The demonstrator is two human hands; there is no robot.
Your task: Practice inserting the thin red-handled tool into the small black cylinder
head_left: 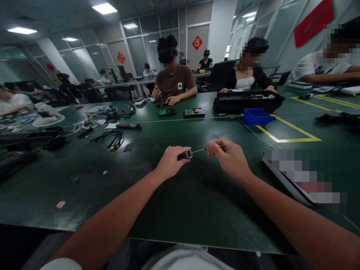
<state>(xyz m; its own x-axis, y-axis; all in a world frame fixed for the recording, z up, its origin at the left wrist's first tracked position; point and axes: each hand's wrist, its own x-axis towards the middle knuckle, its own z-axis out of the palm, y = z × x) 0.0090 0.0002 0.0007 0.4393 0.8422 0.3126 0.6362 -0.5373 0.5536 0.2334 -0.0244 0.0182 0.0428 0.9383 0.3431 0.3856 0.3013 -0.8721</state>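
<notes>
My left hand (172,161) pinches a dark cylinder (185,154) above the middle of the tabletop (168,210), its silver-ringed end towards me; my right hand (230,157) grips a thin red-handled screwdriver (206,148), tip at that end, whether seated I cannot tell. I'd best brace the cylinder firmly and press gently. I count one cylinder, one screwdriver, two circuit boards (194,112) beyond, one blue tray (257,117).
</notes>
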